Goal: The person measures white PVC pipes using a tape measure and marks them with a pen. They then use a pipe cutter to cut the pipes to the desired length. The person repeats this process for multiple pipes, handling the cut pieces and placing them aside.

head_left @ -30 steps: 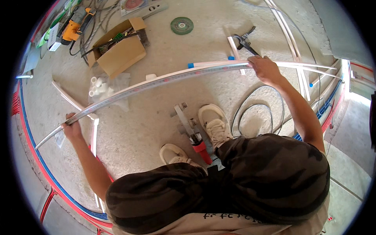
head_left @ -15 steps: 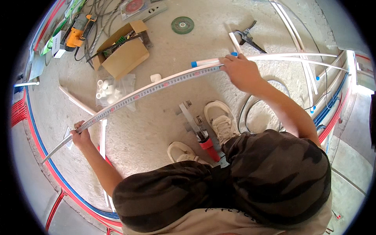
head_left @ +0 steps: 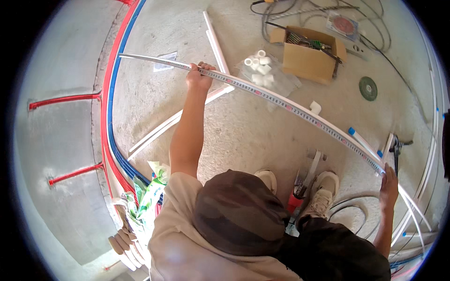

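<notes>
My left hand (head_left: 200,77) is closed around a tape measure's blade (head_left: 289,107) and the white pipe beside it. The blade runs slantwise across the view, its free end lying past my left hand near the wall-side tubing. My right hand (head_left: 389,188) grips the other end of the blade and pipe at the right; its fingers are partly hidden. A short white pipe with blue ends (head_left: 364,141) lies beside the right hand. Below the blade, a red-handled tool (head_left: 295,199) rests between my shoes. A white elbow fitting (head_left: 315,107) sits just above the blade.
A bag of white fittings (head_left: 262,70) and a cardboard box of tools (head_left: 309,63) lie at the back. Nearby are a green disc (head_left: 368,88) and a black pipe cutter (head_left: 397,147). Red and blue tubing (head_left: 110,93) runs along the left; white pipes (head_left: 161,125) lie on the floor.
My view has turned to the left, so the blade now slants down to the right. Both hands still hold the blade and pipe.
</notes>
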{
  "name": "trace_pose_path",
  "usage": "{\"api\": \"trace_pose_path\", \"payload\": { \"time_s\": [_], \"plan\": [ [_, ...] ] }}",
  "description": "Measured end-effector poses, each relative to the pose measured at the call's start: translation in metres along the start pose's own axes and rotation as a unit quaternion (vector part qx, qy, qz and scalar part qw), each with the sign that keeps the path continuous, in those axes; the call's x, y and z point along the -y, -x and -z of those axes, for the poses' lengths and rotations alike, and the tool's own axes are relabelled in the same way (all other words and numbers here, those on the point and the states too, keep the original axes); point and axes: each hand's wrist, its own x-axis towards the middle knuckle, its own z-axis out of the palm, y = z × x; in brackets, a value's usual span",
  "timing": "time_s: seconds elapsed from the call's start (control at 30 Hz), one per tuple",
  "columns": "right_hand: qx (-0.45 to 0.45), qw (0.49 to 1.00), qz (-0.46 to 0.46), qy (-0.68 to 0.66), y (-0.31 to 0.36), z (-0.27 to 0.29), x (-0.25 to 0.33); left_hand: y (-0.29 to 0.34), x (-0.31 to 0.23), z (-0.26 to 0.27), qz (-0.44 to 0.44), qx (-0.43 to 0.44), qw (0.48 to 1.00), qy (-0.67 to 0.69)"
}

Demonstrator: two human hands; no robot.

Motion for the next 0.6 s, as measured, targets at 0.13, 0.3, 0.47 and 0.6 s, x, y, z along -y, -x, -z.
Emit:
{"api": "trace_pose_path", "payload": {
  "time_s": [0.13, 0.3, 0.47, 0.6],
  "plan": [
    [0.017, 1.000, -0.007, -0.005, 0.002, -0.001, -0.018, 0.014, -0.004, -0.005, 0.034, 0.003, 0.999, 0.025],
    [0.045, 0.998, -0.029, 0.023, 0.011, -0.004, -0.052, 0.001, -0.009, 0.009, -0.022, 0.019, 0.999, 0.017],
    [0.092, 0.993, -0.050, 0.052, 0.007, -0.008, -0.076, -0.069, -0.062, 0.078, -0.057, 0.111, 0.977, -0.171],
    [-0.003, 1.000, -0.019, 0.014, 0.019, 0.000, -0.081, -0.168, -0.127, 0.128, 0.035, 0.096, 0.986, -0.130]
  ]
}}
